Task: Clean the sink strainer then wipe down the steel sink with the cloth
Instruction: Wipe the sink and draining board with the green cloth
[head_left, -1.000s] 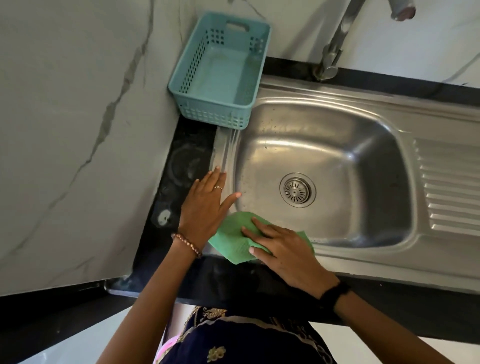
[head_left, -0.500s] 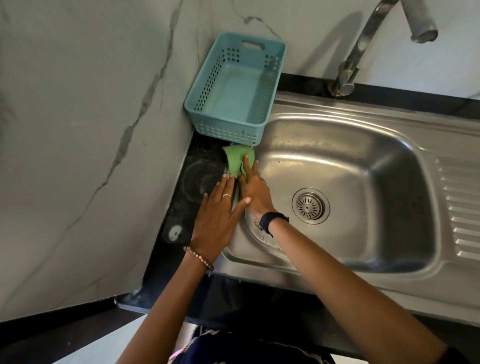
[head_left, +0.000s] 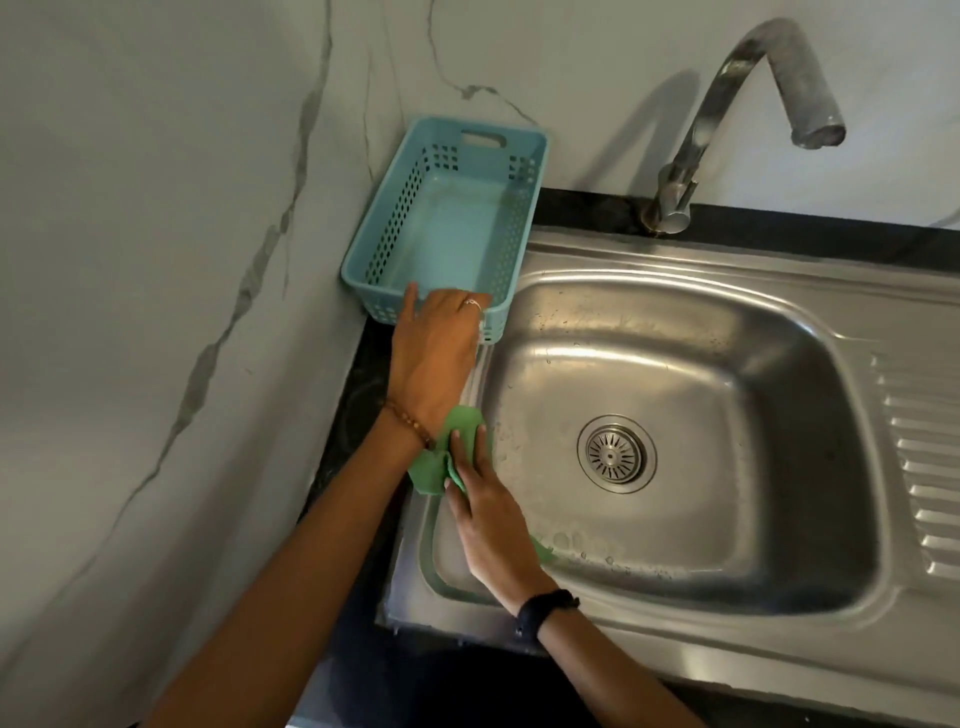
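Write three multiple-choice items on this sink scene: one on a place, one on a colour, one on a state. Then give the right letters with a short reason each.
1. Where does the blue basket stand?
A. In the sink bowl
B. On the counter at the sink's far left corner
C. On the ribbed drainboard

2. What colour is the cloth?
A. Green
B. White
C. Red

3. What is the right hand doing?
A. Turning the tap
B. Lifting the strainer
C. Pressing the cloth on the sink's left rim

Answers:
1 B: the basket sits against the wall, beside the steel sink, with the left hand on its near rim.
2 A: the cloth under the fingers is plainly green.
3 C: the right hand lies flat on the cloth at the left rim; the strainer sits in the drain and the tap is untouched.
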